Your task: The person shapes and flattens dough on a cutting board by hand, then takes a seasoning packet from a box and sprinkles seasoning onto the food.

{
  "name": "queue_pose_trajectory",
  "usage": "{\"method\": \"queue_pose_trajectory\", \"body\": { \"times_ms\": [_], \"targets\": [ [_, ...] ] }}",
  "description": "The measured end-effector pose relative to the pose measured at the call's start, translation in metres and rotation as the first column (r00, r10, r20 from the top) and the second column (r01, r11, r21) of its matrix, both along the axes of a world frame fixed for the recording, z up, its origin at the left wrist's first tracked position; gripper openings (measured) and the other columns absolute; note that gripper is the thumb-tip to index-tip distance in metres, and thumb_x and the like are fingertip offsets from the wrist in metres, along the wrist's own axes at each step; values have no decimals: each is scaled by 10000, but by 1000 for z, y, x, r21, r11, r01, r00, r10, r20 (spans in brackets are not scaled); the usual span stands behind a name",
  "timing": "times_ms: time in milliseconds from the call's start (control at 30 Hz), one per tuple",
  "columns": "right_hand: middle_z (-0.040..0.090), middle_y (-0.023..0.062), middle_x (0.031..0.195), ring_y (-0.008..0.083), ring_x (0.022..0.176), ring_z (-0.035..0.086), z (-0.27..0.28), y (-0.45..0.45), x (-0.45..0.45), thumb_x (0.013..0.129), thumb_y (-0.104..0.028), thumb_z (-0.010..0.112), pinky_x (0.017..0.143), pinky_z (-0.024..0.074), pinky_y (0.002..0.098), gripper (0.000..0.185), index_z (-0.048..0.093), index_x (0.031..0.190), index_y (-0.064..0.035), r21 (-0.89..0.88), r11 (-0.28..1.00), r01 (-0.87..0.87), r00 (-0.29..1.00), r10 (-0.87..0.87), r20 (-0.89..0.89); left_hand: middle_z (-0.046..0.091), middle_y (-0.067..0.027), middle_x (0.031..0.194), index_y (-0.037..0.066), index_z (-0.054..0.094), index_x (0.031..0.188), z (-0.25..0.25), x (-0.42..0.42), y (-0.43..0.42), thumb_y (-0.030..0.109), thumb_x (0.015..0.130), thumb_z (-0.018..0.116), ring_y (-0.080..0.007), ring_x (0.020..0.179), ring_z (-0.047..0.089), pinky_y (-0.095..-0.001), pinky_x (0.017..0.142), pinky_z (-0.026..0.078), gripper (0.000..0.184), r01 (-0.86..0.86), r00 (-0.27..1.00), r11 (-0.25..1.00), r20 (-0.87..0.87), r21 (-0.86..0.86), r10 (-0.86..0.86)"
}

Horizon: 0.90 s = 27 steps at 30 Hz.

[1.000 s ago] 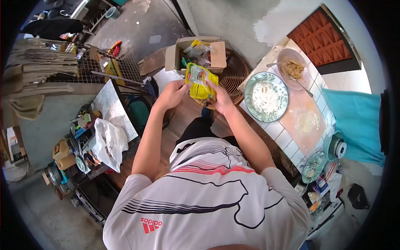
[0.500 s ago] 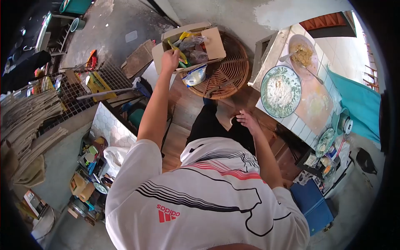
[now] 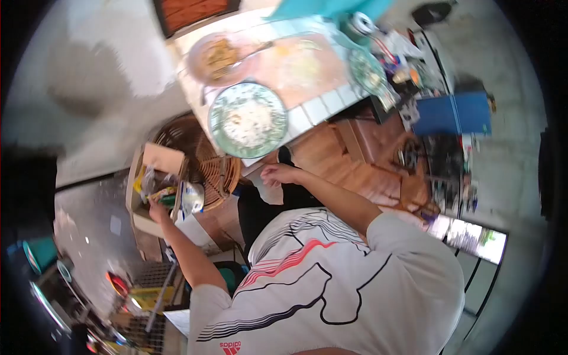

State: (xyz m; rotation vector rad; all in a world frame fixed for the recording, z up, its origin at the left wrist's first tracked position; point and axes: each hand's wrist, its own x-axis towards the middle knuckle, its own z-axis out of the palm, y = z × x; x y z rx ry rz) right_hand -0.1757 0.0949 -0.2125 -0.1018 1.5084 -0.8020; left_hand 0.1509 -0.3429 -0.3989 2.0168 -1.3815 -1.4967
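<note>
My left hand reaches into an open cardboard box at the left. Its fingers are closed on a small yellowish packet, though blur hides the detail. Beside it in the box lie a green packet and clear plastic bags. A white and blue packet leans at the box's near side. My right hand hovers over my legs, just below the tiled counter, with its fingers loosely bent and apart. Nothing shows in it.
The box sits on a round woven rattan seat. On the tiled counter are a green-patterned plate of white flour, a pink bowl with yellowish food and spoons, and a floury board. A blue case stands at right.
My view has swung to the right, so the counter is now at upper middle and the box at left. My left hand stays in the box; my right hand has risen closer to the counter.
</note>
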Motion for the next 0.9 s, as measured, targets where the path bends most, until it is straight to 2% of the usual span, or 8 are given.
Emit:
{"method": "queue_pose_trajectory", "body": {
  "times_ms": [100,200,267,333,667,767,833,900],
  "targets": [
    [706,96,1191,159,1050,672,52,15,-2,997,-280,665,918,540,306,423,609,1332,-27,-229,965,-124,992,120,-31,686,-43,802,-5,733,1075,130,-20,46,302,1042,616,-121,631,572,-270,588,475,330,107,982,859,-83,-501,-171],
    [677,149,1313,214,1170,670,129,33,-27,1047,-303,585,1008,521,348,489,537,1425,4,-417,908,33,994,13,106,701,-50,809,-49,711,1046,224,-66,86,196,1013,678,-125,685,596,-266,652,496,250,147,954,869,-162,-473,-250],
    [561,204,1478,294,1343,578,157,47,-47,1098,-426,439,1118,459,408,619,430,1506,40,-488,748,449,862,-219,458,718,-64,852,-56,707,1069,275,-110,117,170,1017,666,-130,717,619,-267,685,510,235,218,912,836,-201,-503,-359],
    [410,253,1586,331,1466,434,190,61,-72,1084,-575,326,1207,368,443,788,319,1559,54,-357,370,858,474,-299,828,740,-91,942,-71,702,1101,319,-165,151,115,1027,636,-143,790,664,-275,762,540,211,316,848,766,-195,-560,-492],
    [329,279,1617,362,1535,297,200,204,-224,1097,-531,345,1278,243,466,767,282,1559,78,-475,266,839,536,-248,807,751,-94,944,-43,720,1113,400,-388,361,83,1029,630,-123,779,628,-265,776,513,177,506,486,693,-495,-513,-721],
    [532,253,1475,299,1393,518,171,270,-256,1064,-339,564,1169,420,394,605,428,1489,70,-616,370,696,717,-401,570,734,-77,970,-41,716,1124,400,-434,440,75,1038,610,-116,842,641,-262,802,517,179,630,480,621,-395,-467,-784],
    [727,147,1154,173,1053,694,112,325,-279,950,-138,729,914,551,291,389,646,1289,34,-556,765,326,900,-431,-66,729,-72,986,-38,710,1116,384,-444,481,111,1051,600,-127,890,668,-264,825,528,196,707,451,644,-517,-291,-728],
    [744,51,893,94,786,672,82,379,-292,889,-82,782,718,536,249,188,745,1049,7,-440,853,279,869,-419,-261,733,-81,986,-44,701,1142,369,-456,518,135,1046,608,-136,907,680,-272,831,533,223,748,441,626,-540,-221,-717]
  ]
}}
